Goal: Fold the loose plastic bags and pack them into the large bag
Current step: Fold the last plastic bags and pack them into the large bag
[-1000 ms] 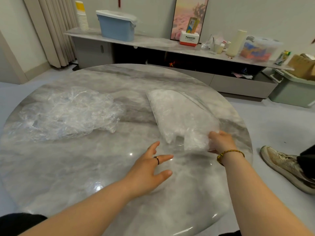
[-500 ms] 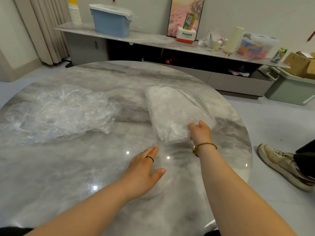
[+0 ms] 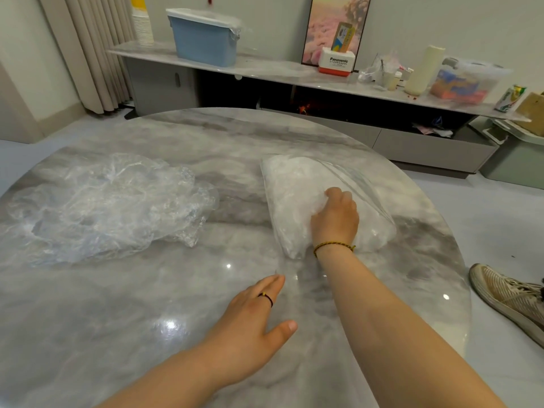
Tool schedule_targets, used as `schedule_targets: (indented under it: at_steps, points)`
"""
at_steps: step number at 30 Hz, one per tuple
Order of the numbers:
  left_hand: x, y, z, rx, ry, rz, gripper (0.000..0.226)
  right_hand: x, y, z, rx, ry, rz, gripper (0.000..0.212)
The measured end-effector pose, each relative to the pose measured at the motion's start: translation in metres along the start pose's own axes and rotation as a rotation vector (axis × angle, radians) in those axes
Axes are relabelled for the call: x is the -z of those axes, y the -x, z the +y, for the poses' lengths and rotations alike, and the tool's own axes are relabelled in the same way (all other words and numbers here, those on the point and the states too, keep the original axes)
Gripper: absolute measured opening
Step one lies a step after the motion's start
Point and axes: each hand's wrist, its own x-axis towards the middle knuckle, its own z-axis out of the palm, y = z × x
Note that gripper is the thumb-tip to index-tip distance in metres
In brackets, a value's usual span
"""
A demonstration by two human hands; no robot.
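Now | right hand (image 3: 334, 220) fingers curled into large bag (image 3: 294, 184) | left hand (image 3: 250, 328) flat, fingers apart

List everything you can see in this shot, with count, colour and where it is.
Table: one, grey marble, round, foreground.
Loose bags: one crumpled pile, clear, table left.
Large bag: one, clear, stuffed white, table right.
Bin: one, blue, sideboard left.
Paper cups: one stack, white, beside curtain.
Panasonic box: one, white and red, sideboard middle.
Shoe: one, beige, floor right.
Left hand: open, flat on table.
Right hand: pressing into large bag.
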Motion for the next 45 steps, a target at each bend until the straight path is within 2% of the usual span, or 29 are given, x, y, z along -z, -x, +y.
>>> schedule_targets:
  at_steps: [5, 8, 11, 13, 14, 16, 19, 22, 25, 28, 30, 32, 34, 36, 40, 45]
  points:
    - [0.003, -0.003, -0.005, 0.002, 0.005, 0.014, 0.068, -0.008, -0.001, -0.003, -0.01, -0.161, -0.06, 0.029]
    - [0.004, -0.003, -0.005, 0.001, 0.006, 0.019, 0.068, -0.009, 0.001, -0.001, 0.026, -0.404, 0.03, 0.015]
    - [0.004, -0.003, -0.005, -0.005, 0.018, 0.023, 0.067, -0.006, 0.006, -0.005, 0.086, -0.516, 0.138, 0.034]
    - [0.004, -0.001, -0.004, -0.014, 0.03, 0.022, 0.066, -0.002, 0.002, -0.012, 0.144, -0.384, 0.067, 0.014]
    - [0.004, 0.0, -0.003, -0.022, 0.033, 0.022, 0.065, 0.0, -0.004, -0.015, 0.177, -0.281, 0.033, 0.012]
    - [0.006, 0.002, -0.001, -0.033, 0.039, 0.024, 0.062, 0.001, -0.021, -0.025, 0.189, -0.112, -0.029, 0.023]
    - [0.009, 0.0, -0.001, -0.031, 0.038, 0.04, 0.062, -0.004, -0.042, -0.04, 0.137, 0.001, -0.043, 0.026]
    - [0.011, -0.005, -0.004, -0.023, 0.007, 0.033, 0.064, -0.018, -0.055, -0.049, 0.054, -0.054, -0.065, 0.031]
    - [0.014, -0.007, -0.008, -0.004, 0.006, 0.032, 0.064, -0.035, -0.059, -0.06, -0.06, -0.257, -0.108, 0.041]
    - [0.018, -0.01, -0.012, 0.017, 0.018, 0.048, 0.064, -0.047, -0.058, -0.062, -0.019, -0.374, -0.103, 0.036]
    - [0.019, -0.012, -0.014, 0.027, 0.017, 0.046, 0.064, -0.051, -0.056, -0.061, 0.127, -0.235, -0.165, 0.031]
    - [0.019, -0.013, -0.016, 0.031, 0.02, 0.043, 0.064, -0.054, -0.057, -0.057, 0.251, 0.05, -0.277, 0.035]
    - [0.018, -0.013, -0.018, 0.023, 0.012, 0.034, 0.064, -0.055, -0.059, -0.051, 0.282, 0.248, -0.385, 0.045]
    - [0.018, -0.014, -0.02, 0.011, 0.002, 0.024, 0.064, -0.052, -0.058, -0.048, 0.282, 0.307, -0.422, 0.049]
    - [0.021, -0.016, -0.022, -0.026, -0.015, 0.014, 0.059, -0.038, -0.046, -0.042, 0.289, 0.195, -0.343, 0.051]
    - [0.029, -0.012, -0.026, -0.056, 0.097, 0.059, 0.039, -0.004, -0.017, -0.031, 0.283, -0.045, -0.284, 0.049]
